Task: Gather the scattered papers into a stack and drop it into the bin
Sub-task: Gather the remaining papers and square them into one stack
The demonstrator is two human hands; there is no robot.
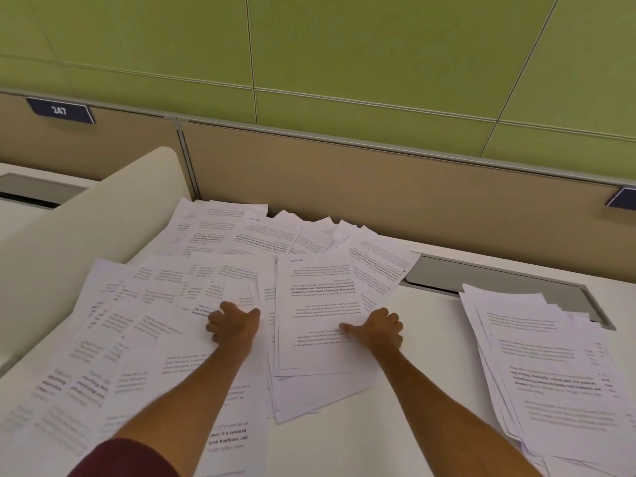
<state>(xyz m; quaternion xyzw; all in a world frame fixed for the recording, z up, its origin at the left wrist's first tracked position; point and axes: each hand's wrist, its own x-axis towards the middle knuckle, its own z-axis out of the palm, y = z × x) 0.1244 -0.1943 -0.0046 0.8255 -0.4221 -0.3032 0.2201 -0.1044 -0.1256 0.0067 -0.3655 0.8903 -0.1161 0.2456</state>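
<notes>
Printed white papers (148, 321) lie scattered and overlapping across the left and middle of the white desk (430, 339). A rough middle stack (316, 339) sits between my hands. My left hand (232, 327) rests on the scattered sheets with its fingers curled and its thumb up, pinching a sheet's edge. My right hand (380, 330) grips the right edge of the middle stack, thumb flat on top and fingers curled at the edge. Another loose pile of papers (543, 380) lies at the right. No bin is in view.
A cream curved divider (86, 242) rises at the left beside the papers. A tan partition (344, 173) and a green wall stand behind the desk. A grey cable slot (488, 280) is set into the desk at the back right.
</notes>
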